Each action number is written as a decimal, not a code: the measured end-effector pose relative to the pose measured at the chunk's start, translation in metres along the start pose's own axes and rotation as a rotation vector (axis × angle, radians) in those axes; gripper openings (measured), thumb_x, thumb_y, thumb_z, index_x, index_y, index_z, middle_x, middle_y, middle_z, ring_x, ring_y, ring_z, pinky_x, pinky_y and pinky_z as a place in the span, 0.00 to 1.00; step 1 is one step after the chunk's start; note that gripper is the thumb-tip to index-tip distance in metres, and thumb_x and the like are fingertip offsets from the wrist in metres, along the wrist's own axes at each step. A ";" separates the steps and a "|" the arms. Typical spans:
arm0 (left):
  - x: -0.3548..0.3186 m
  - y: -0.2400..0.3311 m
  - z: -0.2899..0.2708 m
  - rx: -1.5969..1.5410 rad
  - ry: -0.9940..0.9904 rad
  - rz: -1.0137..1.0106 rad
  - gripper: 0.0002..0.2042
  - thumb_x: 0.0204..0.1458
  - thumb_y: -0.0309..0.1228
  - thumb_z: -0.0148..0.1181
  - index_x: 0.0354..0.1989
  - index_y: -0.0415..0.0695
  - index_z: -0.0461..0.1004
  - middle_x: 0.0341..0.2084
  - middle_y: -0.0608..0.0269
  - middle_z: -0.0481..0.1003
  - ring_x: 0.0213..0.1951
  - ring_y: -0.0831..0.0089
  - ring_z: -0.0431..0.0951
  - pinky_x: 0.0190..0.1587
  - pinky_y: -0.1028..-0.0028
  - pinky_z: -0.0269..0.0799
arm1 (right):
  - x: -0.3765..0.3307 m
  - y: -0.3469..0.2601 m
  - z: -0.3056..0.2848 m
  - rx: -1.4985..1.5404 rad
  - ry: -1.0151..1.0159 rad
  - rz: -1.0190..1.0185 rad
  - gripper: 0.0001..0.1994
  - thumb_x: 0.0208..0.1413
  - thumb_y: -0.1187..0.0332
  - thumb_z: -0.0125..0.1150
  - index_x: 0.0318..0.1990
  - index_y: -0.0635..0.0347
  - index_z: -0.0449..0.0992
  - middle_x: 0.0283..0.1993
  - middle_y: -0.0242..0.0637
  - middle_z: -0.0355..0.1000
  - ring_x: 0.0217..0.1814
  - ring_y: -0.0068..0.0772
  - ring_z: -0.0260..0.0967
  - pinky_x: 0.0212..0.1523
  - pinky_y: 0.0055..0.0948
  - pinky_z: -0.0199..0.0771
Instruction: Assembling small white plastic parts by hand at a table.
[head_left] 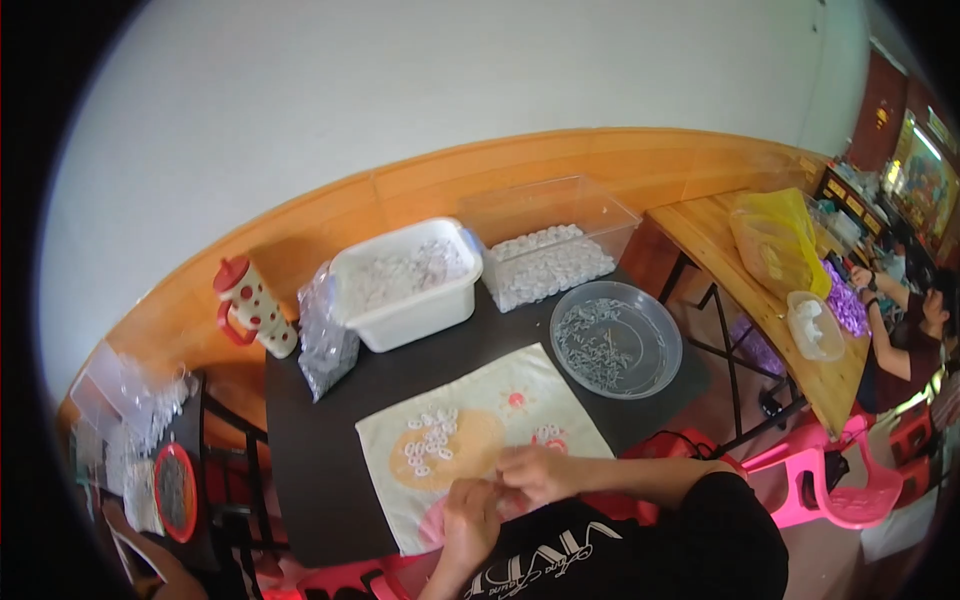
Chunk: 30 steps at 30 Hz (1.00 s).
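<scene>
Close together over the near edge of a cream printed cloth point(390, 430) are my two hands. My left hand point(472, 515) is closed, its fingers bent toward the right one. My right hand point(538, 473) is pinched shut just beside it. Whatever lies between the fingers is too small or too covered to make out. On the cloth's orange patch rests a loose group of small white ring-like pieces point(433, 440). Several more small white pieces point(548, 434) lie just beyond my right hand, by a pink print.
Behind the cloth stand a white tub point(415, 318), a clear bin of white round pieces point(550, 265) and a round clear tray point(655, 375) of thin grey pieces. A plastic bag point(328, 345) and spotted tumbler point(258, 310) are left. Another person point(900, 335) works at a wooden table right.
</scene>
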<state>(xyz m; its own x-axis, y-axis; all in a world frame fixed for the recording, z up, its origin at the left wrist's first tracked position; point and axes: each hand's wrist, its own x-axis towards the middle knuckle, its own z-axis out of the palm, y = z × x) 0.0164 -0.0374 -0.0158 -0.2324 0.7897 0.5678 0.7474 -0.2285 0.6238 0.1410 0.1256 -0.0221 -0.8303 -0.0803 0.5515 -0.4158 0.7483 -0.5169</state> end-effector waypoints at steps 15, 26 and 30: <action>0.022 0.009 -0.004 -0.695 0.228 -0.200 0.18 0.47 0.16 0.68 0.49 0.36 0.79 0.35 0.59 0.76 0.35 0.75 0.75 0.37 0.80 0.71 | 0.039 -0.050 -0.032 0.744 0.346 0.537 0.04 0.59 0.84 0.59 0.39 0.70 0.78 0.36 0.34 0.76 0.39 0.18 0.72 0.39 0.17 0.70; 0.018 0.015 -0.007 -0.574 0.326 -0.084 0.13 0.45 0.16 0.70 0.41 0.33 0.80 0.28 0.58 0.78 0.29 0.74 0.76 0.30 0.78 0.70 | 0.040 -0.061 -0.027 0.589 0.322 0.318 0.06 0.58 0.87 0.57 0.40 0.71 0.77 0.36 0.41 0.75 0.37 0.25 0.73 0.36 0.20 0.70; 0.019 0.011 -0.003 -0.623 0.293 -0.095 0.16 0.45 0.19 0.72 0.44 0.33 0.79 0.29 0.57 0.79 0.29 0.74 0.76 0.30 0.78 0.70 | 0.039 -0.060 -0.026 0.672 0.364 0.384 0.06 0.58 0.86 0.57 0.39 0.70 0.77 0.35 0.37 0.74 0.36 0.21 0.71 0.35 0.19 0.69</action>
<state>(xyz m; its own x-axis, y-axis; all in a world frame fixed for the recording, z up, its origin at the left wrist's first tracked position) 0.0179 -0.0265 0.0036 -0.5035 0.6562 0.5621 0.2390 -0.5194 0.8204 0.1431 0.0945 0.0469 -0.8355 0.4017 0.3749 -0.3572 0.1214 -0.9261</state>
